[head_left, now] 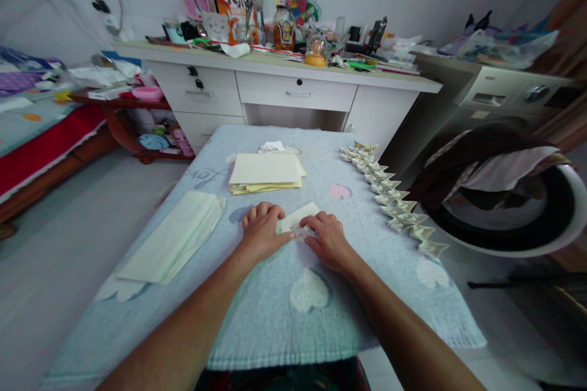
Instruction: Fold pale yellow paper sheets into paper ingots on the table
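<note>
A small cream piece of paper (pixel 299 216) lies on the cloth-covered table between my two hands. My left hand (pixel 263 232) is at its left end, fingers curled on the cloth and thumb pressing on the near edge. At the right end, my right hand (pixel 331 243) pinches the paper with bent fingers, covering part of it. The near edge looks folded or creased, though fingers hide the detail. Beyond my hands sits a stack of cream and yellow paper (pixel 263 170). Left of them lies a pile of longer pale green sheets (pixel 172 238).
Several folded paper boats (pixel 389 195) form a row along the table's right side. Crumpled white paper (pixel 271 146) lies behind the stack. A cluttered white desk (pixel 293 82) stands beyond the table. To the right is a washing machine (pixel 495 95), door open, with clothes hanging out.
</note>
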Tool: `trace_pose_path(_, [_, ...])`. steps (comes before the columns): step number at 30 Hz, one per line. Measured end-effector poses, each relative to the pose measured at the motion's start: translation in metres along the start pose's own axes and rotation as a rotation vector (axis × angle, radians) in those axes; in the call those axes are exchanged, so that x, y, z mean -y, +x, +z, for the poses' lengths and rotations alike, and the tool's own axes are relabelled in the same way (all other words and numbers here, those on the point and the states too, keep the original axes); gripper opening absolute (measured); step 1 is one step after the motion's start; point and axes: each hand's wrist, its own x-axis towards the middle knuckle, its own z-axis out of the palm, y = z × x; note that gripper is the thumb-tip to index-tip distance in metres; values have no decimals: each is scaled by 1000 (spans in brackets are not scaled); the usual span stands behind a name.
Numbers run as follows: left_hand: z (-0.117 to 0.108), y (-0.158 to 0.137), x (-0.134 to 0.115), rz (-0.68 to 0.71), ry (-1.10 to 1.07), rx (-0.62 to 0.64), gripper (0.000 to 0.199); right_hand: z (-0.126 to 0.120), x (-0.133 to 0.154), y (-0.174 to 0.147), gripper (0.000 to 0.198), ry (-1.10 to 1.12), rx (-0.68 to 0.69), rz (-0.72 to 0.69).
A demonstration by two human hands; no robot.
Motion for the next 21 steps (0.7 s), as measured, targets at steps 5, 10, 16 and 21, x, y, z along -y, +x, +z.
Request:
trace_pose_path(5, [1, -1, 0, 1, -7, -15, 42, -3, 0, -2, 41, 59, 4, -11])
trace_pose_path(10, [-1, -2, -1, 21, -7, -14, 44, -3, -2, -3, 41, 146, -27, -2])
trace_pose_path(16, [2, 1, -6, 65, -8, -21, 46, -5, -6, -4, 48, 200, -27, -54])
trace_pose_path(21, [6, 4, -11, 78, -34, -70, 42, -2, -11, -4, 49, 258, -48, -91])
